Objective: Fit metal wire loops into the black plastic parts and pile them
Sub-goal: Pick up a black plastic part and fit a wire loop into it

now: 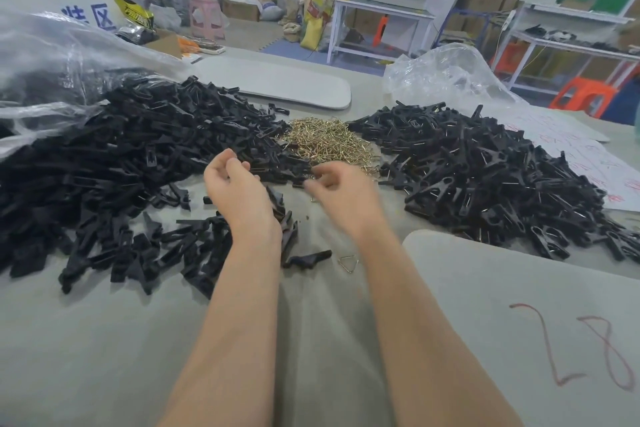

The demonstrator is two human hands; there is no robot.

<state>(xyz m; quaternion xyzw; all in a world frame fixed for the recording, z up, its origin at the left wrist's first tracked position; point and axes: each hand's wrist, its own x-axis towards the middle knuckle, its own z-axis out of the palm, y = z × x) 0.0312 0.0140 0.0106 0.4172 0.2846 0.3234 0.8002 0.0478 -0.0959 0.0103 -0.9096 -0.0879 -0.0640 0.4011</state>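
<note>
Pick-up step, seemingly: the blurred right hand (341,191) is hovering at the wire loops (329,142) mid-frame, its grip impossible to tell. The left hand (235,184) is hanging loosely curled, apparently empty, over the black parts (121,156). The next move is calling for one of each.

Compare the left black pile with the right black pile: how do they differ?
The left pile is bigger; the right pile is smaller. The left pile spills from a clear bag; the right pile lies loose. Wire glints across the right pile, scarcely the left pile. Both hold black plastic parts.
</note>
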